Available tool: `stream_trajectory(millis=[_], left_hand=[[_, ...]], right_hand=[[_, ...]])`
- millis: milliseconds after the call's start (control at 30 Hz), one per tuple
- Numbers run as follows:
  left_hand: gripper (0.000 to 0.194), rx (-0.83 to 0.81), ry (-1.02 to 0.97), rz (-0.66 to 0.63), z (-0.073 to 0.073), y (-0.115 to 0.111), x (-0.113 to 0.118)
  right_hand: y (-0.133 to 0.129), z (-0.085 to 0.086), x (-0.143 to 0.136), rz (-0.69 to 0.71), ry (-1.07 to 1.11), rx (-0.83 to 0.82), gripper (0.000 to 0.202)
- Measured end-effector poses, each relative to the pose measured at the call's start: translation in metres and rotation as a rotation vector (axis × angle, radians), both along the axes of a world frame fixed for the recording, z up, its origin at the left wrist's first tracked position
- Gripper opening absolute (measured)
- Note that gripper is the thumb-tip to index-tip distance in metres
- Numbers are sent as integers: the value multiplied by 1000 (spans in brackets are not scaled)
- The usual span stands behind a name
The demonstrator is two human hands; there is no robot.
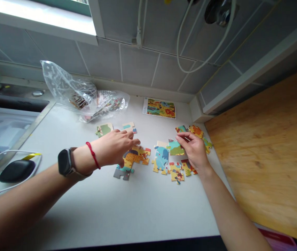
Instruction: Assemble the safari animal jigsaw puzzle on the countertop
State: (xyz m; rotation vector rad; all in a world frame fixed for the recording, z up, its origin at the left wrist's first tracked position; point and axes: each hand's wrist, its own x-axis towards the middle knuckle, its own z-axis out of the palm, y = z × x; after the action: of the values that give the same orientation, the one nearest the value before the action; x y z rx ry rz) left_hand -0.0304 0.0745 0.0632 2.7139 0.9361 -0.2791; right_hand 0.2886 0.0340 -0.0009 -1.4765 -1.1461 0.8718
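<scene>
Between the thumb and fingers of my right hand (pixel 194 148) is a green and blue puzzle piece (pixel 176 147), held at the upper right of the blue elephant piece (pixel 161 157). My left hand (pixel 117 146) hovers with fingers spread above a joined cluster of pieces with a spotted animal (pixel 137 156), and hides part of it. Whether it touches them I cannot tell. A green piece (pixel 104 130) and a pale piece (pixel 129 127) lie beyond my left hand. Around my right hand are an orange lion piece (pixel 195 131) and a yellow piece (pixel 176 172).
A picture card (pixel 159 108) lies near the wall. Clear plastic bags (pixel 85 97) with more pieces stand at the back left. A black oval device (pixel 17 171) and white cable are at left. A wooden panel (pixel 273 160) borders the white countertop (pixel 127 212) at right.
</scene>
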Motion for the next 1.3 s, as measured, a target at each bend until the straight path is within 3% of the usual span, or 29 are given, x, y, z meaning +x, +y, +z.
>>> stream_trajectory(millis=[367,633,933,1133,1300], left_hand=[[62,47,121,27,0,-5,7],[64,76,136,55,0,-5,8],[61,82,161,83,-1,-7,8],[58,123,64,52,5,-18,13],[57,55,-209,-161,-6,-42,34]], right_hand=[[-2,3,-1,-14,-28,19,29],[6,0,16,-96,-112,90,32],[5,-5,18,-78,-279,122,37],[8,4,21,-252,-163,241,42],[16,19,51,-561,42,299,60]])
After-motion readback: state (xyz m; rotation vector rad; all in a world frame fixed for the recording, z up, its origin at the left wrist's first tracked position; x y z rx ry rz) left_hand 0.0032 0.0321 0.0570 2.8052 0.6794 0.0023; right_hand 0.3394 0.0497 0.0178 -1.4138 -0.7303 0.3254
